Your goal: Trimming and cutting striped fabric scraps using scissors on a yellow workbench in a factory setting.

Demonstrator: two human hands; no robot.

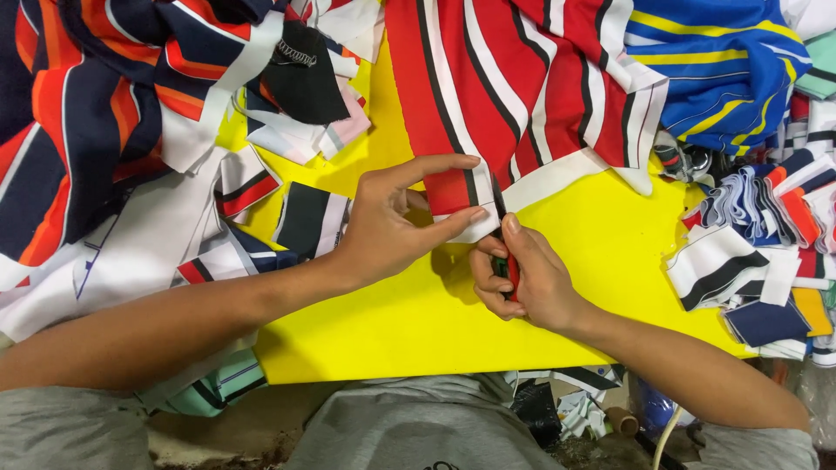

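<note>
A flat bright-yellow work board (592,261) lies in front of you, ringed by heaps of striped knit fabric: navy, orange and white folds (78,130) at your upper left, a blue piece with yellow stripes (723,70) at your upper right, and a mound of small striped offcuts (766,252) along the right edge. More loose scraps (287,130) sit on the board's upper left corner.

The piece you are working on is the red knit panel with white and black stripes (514,87), which hangs down from the top centre onto the board; its white-banded lower edge (557,178) lies near the middle.

Your left hand (392,222) has thumb and forefinger pinched together on that lower edge, holding it taut. Your right hand (522,278) is just below, touching the same edge, its fingers curled tight around a small red-handled cutting tool (512,271), most of which is hidden in your grip, so its blade cannot be made out.

As I judge it, you are in the trimming step, at the corner of the band. The next move calls for a steady pinch from the left hand, keeping the cloth tensioned and its fingertips clear of the tool, while the right hand works in small, controlled motions along the edge.
</note>
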